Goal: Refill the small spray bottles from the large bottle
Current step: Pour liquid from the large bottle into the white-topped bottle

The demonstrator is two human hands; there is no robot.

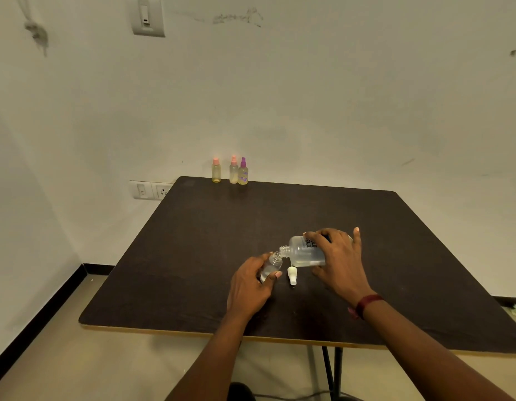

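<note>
My right hand (339,257) grips the large frosted bottle (304,251), tipped on its side with its open neck pointing left. That neck touches the open mouth of a small clear bottle (270,267), which my left hand (249,285) holds tilted just above the dark table (193,256). Clear liquid lies along the lower side of the large bottle. A white spray cap (292,275) lies on the table between my hands. Three capped small spray bottles stand at the table's far edge: two with pink tops (216,170) (233,170) and one with a purple top (243,171).
The table stands against a white wall with a socket plate (151,190) to its left. Its near edge (210,334) runs across below my forearms. Black table legs (332,371) and tan floor show underneath.
</note>
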